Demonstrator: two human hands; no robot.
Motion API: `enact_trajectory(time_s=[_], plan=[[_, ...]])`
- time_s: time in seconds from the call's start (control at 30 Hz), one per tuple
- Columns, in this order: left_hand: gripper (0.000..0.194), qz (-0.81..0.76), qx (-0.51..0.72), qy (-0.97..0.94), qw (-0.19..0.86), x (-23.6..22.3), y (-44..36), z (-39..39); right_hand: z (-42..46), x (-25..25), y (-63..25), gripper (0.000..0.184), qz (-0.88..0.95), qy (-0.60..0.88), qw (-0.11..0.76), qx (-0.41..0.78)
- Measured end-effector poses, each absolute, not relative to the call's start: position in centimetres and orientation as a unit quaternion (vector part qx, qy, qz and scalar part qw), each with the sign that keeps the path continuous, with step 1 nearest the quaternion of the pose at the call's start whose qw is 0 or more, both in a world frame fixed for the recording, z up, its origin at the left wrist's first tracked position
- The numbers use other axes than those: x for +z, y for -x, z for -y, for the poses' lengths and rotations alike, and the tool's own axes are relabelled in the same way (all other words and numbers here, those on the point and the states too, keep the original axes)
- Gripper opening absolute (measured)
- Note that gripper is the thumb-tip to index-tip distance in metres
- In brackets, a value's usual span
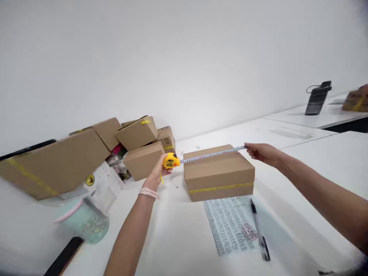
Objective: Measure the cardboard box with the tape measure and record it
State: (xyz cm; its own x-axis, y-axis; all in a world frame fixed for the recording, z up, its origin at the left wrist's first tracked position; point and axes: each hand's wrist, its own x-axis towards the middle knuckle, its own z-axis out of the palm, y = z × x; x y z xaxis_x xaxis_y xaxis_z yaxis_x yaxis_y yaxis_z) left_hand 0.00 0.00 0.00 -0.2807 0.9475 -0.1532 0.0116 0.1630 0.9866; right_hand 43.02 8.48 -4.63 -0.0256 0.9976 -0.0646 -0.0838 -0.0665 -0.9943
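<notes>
My left hand [158, 168] grips the yellow case of a tape measure [171, 160] just left of a closed cardboard box [220, 168]. Its pale blade runs out to the right across the top of the box. At the far end, my right hand [258, 150] pinches the tip of the blade, past the box's right edge. A strip of yellow tape crosses the front side of the box. Partly beneath the front of the box lies a printed sheet [230, 226] with a red stamp, and a pen [259, 230] rests on the paper's right part.
Several cardboard boxes [138, 134] are piled at the left against the wall. Near them are papers [106, 184], a roll of yellow tape [90, 179] and a mint-green container [86, 222]. A black device [317, 100] stands at the far right, close to another box [356, 100].
</notes>
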Motion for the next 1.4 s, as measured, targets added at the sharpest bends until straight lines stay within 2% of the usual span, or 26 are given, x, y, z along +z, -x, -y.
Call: enact_trajectory(time_s=[0.2, 0.37, 0.5, 0.77, 1.03, 1.17, 1.3, 1.4], plan=[[0.053, -0.622, 0.509, -0.389, 0.450, -0.4, 1.9, 0.9, -7.4, -6.1, -40.4, 0.038, 0.479, 0.527, 0.489, 0.505], [0.055, -0.622, 0.493, -0.393, 0.464, -0.9, 1.7, 0.7, -6.5, -6.0, -39.0, 0.031, 0.487, 0.582, 0.452, 0.469], [0.055, -0.613, 0.488, -0.399, 0.477, -1.2, 1.1, 0.2, -5.7, -5.7, -38.2, 0.033, 0.494, 0.612, 0.410, 0.462], [0.053, -0.602, 0.494, -0.397, 0.485, -2.0, 1.4, -0.1, -4.6, -5.2, -37.6, 0.038, 0.509, 0.623, 0.388, 0.450], [0.046, -0.542, 0.525, -0.423, 0.502, 0.0, 0.2, 1.8, -5.0, -3.1, -38.0, 0.025, 0.548, 0.616, 0.397, 0.402], [0.055, -0.474, 0.478, -0.480, 0.563, 1.4, -2.5, 7.3, -5.7, -0.5, -38.3, 0.031, 0.604, 0.561, 0.402, 0.399], [0.049, -0.332, 0.334, -0.523, 0.710, -0.8, -7.4, 13.0, -5.9, 1.7, -36.8, 0.041, 0.725, 0.443, 0.324, 0.416], [0.052, -0.292, 0.373, -0.458, 0.752, -3.0, -11.2, 14.7, -6.6, 2.2, -34.9, 0.042, 0.777, 0.417, 0.263, 0.391]])
